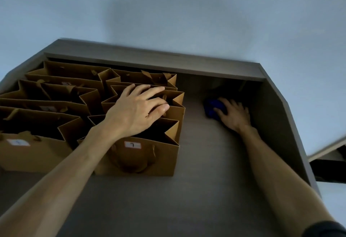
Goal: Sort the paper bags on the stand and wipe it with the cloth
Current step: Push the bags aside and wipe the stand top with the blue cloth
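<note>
Several brown paper bags (161,154) with small white number labels stand packed in rows on the left half of a grey stand (211,162). My left hand (138,109) lies spread on the top rims of the right-hand row, fingers apart, pressing on the bags. On the bare right part of the shelf, my right hand (234,114) rests on a blue cloth (212,107), which is pressed against the surface near the back. The nearest bag of the right row shows a label marked 7.
A raised back ledge (168,62) and a slanted right side wall (277,124) bound the stand. A pale wall rises behind. A dark piece of furniture (329,165) shows at the right edge. Bare shelf surface lies in front of the bags.
</note>
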Demonstrator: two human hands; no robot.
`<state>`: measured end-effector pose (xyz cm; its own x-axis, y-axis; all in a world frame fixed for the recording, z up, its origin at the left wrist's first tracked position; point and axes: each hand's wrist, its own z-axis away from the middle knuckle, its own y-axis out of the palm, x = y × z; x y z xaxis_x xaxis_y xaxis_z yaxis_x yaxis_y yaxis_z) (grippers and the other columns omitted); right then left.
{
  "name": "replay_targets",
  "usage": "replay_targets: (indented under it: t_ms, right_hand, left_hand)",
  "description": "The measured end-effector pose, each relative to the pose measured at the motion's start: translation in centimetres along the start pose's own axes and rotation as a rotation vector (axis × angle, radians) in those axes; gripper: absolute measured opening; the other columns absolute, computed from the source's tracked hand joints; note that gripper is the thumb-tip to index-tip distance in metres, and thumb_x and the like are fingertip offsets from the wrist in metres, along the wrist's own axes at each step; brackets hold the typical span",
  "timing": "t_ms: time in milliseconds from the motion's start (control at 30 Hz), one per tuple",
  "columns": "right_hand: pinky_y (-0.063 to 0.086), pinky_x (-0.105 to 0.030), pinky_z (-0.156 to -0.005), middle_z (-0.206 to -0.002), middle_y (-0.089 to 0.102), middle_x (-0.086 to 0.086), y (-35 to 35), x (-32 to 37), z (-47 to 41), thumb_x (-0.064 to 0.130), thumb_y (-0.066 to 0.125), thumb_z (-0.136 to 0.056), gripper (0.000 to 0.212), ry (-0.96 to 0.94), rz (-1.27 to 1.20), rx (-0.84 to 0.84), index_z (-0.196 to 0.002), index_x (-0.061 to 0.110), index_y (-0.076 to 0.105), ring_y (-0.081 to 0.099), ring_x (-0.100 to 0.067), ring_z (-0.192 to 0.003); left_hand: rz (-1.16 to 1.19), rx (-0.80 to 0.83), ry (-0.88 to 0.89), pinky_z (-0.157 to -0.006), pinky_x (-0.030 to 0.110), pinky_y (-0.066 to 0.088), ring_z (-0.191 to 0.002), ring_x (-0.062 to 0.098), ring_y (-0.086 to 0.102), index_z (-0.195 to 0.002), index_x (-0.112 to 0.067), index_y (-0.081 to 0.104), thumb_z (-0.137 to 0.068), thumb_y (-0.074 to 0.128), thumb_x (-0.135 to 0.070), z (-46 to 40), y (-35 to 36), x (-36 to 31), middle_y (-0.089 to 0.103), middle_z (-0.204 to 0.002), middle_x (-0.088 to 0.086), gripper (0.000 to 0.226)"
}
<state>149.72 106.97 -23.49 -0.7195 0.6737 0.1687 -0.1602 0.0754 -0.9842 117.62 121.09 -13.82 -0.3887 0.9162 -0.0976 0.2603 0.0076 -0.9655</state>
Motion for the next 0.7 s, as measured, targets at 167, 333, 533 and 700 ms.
replay_targets:
  t_ms: [167, 333, 533, 700]
  right_hand:
    - [0.026, -0.046, -0.109, -0.146, 0.047, -0.001, 1.3, 0.7, 8.1, 0.059, 0.036, -0.097, 0.055, 0.023, 0.036, -0.115, -0.147, 0.036, 0.034, 0.041, -0.03, -0.129]
    - [0.031, -0.047, -0.108, -0.139, 0.054, 0.004, 2.8, 1.1, 20.4, 0.06, 0.038, -0.094, 0.052, 0.025, 0.071, -0.118, -0.142, 0.039, 0.039, 0.047, -0.023, -0.126]
    - [0.035, -0.043, -0.094, -0.124, 0.066, 0.007, 3.9, 2.8, 32.9, 0.07, 0.024, -0.092, 0.052, -0.101, 0.005, -0.222, -0.129, 0.045, 0.05, 0.053, -0.022, -0.113]
    - [0.043, -0.053, -0.092, -0.127, 0.063, 0.005, 4.5, 5.9, 32.2, 0.064, 0.033, -0.091, 0.046, -0.114, 0.035, -0.179, -0.13, 0.045, 0.049, 0.061, -0.032, -0.11]
  left_hand:
    - [-0.01, -0.003, 0.013, -0.115, 0.052, 0.016, -0.141, 0.024, 0.027, -0.125, -0.033, 0.059, -0.091, 0.007, -0.06, 0.0, 0.2, 0.0, 0.035, -0.152, -0.005, 0.067]
    - [-0.013, -0.009, 0.019, -0.114, 0.053, 0.017, -0.141, 0.025, 0.026, -0.126, -0.033, 0.058, -0.09, 0.006, -0.06, 0.1, 0.2, 0.2, 0.034, -0.153, -0.005, 0.068]
    - [-0.01, -0.005, 0.021, -0.115, 0.054, 0.015, -0.142, 0.026, 0.025, -0.126, -0.033, 0.057, -0.093, 0.013, -0.056, 0.2, 0.4, 0.2, 0.032, -0.154, -0.004, 0.059]
    - [-0.031, -0.016, 0.028, -0.114, 0.055, 0.016, -0.141, 0.026, 0.026, -0.125, -0.033, 0.057, -0.098, 0.019, -0.053, -0.1, 0.7, 0.4, 0.032, -0.153, -0.004, 0.051]
